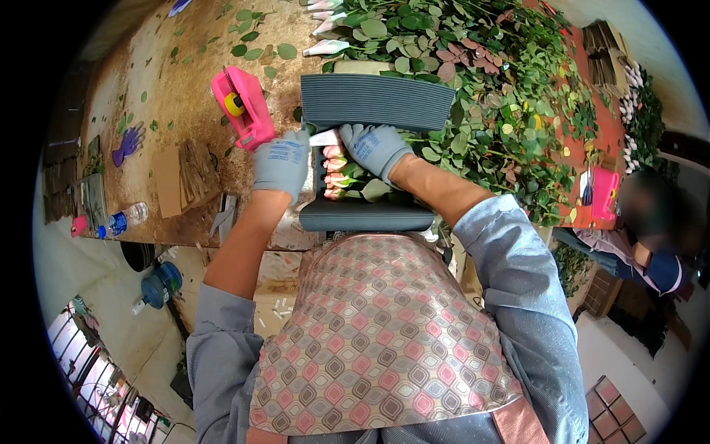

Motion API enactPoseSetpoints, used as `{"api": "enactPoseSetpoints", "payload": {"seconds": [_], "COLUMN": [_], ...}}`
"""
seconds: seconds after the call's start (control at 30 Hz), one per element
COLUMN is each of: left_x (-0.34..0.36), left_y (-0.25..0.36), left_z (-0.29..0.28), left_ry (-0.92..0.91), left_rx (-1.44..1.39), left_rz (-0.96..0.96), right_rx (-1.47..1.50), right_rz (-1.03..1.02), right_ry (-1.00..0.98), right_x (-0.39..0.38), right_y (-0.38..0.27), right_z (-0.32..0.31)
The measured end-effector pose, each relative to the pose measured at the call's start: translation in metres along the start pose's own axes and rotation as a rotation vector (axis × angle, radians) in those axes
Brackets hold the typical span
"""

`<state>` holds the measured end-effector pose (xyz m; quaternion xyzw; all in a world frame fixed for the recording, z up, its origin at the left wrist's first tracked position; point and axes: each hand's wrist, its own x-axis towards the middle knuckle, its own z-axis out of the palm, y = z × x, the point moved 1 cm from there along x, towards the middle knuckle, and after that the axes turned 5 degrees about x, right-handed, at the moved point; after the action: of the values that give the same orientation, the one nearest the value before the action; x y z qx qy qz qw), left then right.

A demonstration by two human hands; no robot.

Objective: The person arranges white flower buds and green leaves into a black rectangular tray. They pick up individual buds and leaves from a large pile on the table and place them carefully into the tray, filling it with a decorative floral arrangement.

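In the head view my left hand (283, 164) and my right hand (373, 150) wear grey-blue work gloves over a grey ribbed cradle (376, 99). A short white strip (325, 138) spans between my fingertips, above a row of pink rose heads (334, 174) with green leaves. My left fingers are curled at the strip's left end, beside a pink tape dispenser (248, 107) with yellow tape; whether they pinch the strip is unclear. My right fingers are bent against its right end and the roses, their tips partly hidden.
Leafy stems (495, 111) cover the back and right of the table (192, 59). At left are folded cardboard (185, 177), a purple glove (127, 146), a water bottle (126, 220). White-wrapped bunches (325, 46) lie at back. A co-worker (643, 244) stands at right beside another dispenser (605, 194).
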<state>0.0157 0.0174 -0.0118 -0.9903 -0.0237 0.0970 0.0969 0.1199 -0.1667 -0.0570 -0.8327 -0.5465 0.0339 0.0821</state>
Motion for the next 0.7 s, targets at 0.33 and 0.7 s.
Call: {"api": "enactPoseSetpoints", "payload": {"seconds": [0.33,0.7], "left_x": [-0.034,-0.007], "left_y": [-0.017,0.030], "left_z": [-0.057,-0.021], "left_ry": [-0.162,-0.511], "left_rx": [-0.413,-0.613], "left_rz": [0.154,0.293], "right_rx": [0.048,0.098], "right_rz": [-0.007,0.102], "right_ry": [-0.112,-0.200], "right_x": [0.003,0.004], "right_y": [-0.002,-0.002], "right_z": [-0.005,-0.005]}}
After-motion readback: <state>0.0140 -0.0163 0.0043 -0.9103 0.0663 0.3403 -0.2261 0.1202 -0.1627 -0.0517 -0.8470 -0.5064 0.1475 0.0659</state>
